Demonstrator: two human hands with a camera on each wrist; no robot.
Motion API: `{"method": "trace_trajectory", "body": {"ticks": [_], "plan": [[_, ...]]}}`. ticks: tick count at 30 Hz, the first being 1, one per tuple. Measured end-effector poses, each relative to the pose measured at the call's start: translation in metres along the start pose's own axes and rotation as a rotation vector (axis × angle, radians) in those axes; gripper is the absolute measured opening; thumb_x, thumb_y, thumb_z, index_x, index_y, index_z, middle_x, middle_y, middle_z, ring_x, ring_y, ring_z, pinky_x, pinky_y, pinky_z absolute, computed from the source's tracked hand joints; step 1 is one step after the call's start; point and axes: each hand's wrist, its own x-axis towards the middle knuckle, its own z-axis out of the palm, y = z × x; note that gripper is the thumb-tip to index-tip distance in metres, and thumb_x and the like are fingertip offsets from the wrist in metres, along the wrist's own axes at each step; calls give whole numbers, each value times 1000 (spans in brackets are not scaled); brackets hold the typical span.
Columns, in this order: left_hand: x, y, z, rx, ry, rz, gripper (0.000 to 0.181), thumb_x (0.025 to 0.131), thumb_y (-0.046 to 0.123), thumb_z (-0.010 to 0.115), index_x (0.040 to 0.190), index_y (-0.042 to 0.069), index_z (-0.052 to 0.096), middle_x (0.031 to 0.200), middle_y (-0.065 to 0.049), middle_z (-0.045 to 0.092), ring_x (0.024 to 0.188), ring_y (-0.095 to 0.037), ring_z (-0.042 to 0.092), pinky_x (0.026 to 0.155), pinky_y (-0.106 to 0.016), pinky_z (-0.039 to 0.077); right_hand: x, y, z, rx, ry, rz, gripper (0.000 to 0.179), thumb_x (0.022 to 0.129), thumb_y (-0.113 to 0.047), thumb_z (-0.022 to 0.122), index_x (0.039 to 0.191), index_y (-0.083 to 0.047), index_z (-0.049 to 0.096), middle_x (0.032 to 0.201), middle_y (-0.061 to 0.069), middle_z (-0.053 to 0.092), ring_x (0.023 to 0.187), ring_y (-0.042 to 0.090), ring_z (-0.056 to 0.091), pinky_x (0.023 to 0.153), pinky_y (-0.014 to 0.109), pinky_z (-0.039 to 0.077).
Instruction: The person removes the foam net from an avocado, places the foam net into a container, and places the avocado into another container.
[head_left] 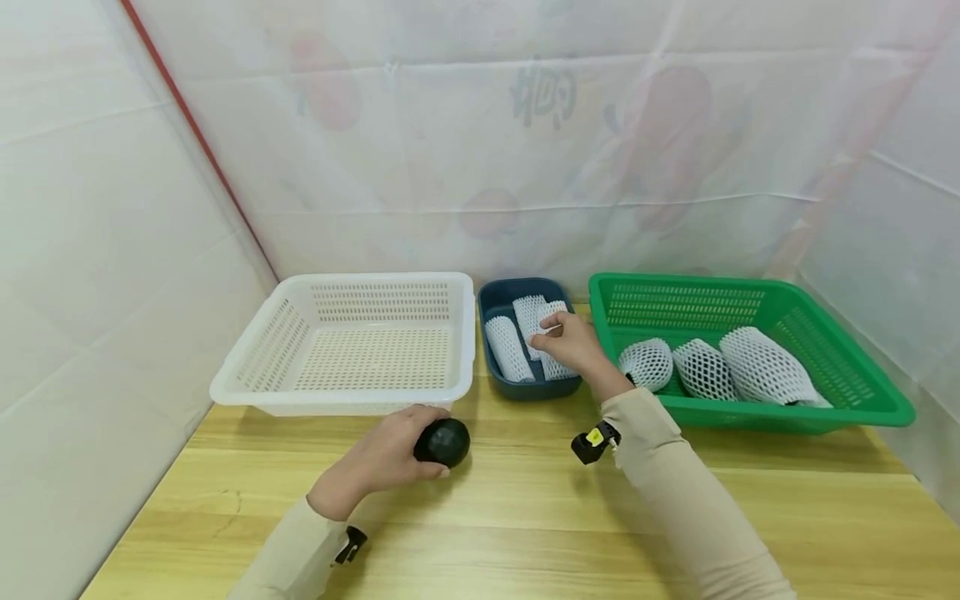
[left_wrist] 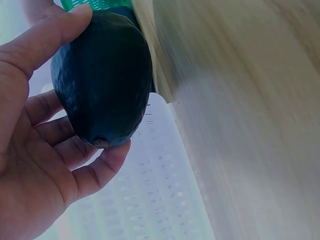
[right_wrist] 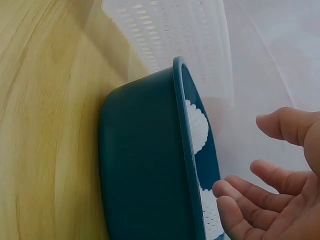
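Note:
My left hand (head_left: 390, 454) grips a dark green avocado (head_left: 444, 442) just above the table, in front of the white basket. In the left wrist view the avocado (left_wrist: 102, 80) shows its stem scar, with thumb and fingers curled round it. Over the dark blue bin (head_left: 498, 379) hovers my right hand (head_left: 572, 342), its thumb and fingers apart and nothing between them. White foam net sleeves (head_left: 508, 348) lie in that bin. The right wrist view has the right hand (right_wrist: 280, 195) at the rim of the bin (right_wrist: 145, 160); part of the sleeves is hidden behind the wall.
On the left stands a white perforated basket (head_left: 341, 398). A green basket (head_left: 750, 412) at the right holds several items in foam nets, among them a netted one (head_left: 768, 367). White sheeting (head_left: 450, 125) hangs behind the wooden table (head_left: 510, 533).

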Motion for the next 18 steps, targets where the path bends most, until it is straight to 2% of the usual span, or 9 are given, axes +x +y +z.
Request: {"method": "trace_trajectory", "body": {"ticks": [4,10,12,18], "plan": [[2,0,0,11,-2,6,64,68,27,83,120,3,55,118,-12,58,106,-25,54,87,-41,44,-2,3,-1,-31,-14,-22,45,88,-27,64,122,0,52,115,19,55,101,34,53,80,45,45],[4,9,-5,4,-24,50,61,68,33,83,118,8,57,111,-3,60,97,-15,55,82,-37,46,-15,1,-7,-226,-61,-138,48,87,-26,64,124,2,51,118,22,54,102,36,53,79,46,46],[5,12,-7,-10,-27,63,59,68,34,82,117,10,58,109,0,60,94,-12,55,80,-34,46,-23,-3,-9,-292,-73,-151,50,87,-27,64,125,2,51,116,21,55,98,35,55,79,46,46],[8,18,-12,-27,22,113,56,69,37,81,114,12,59,103,2,60,87,-11,55,74,-31,47,-37,-9,-13,-409,-95,-171,52,85,-29,67,125,1,51,106,15,62,87,28,58,75,44,46]]}}
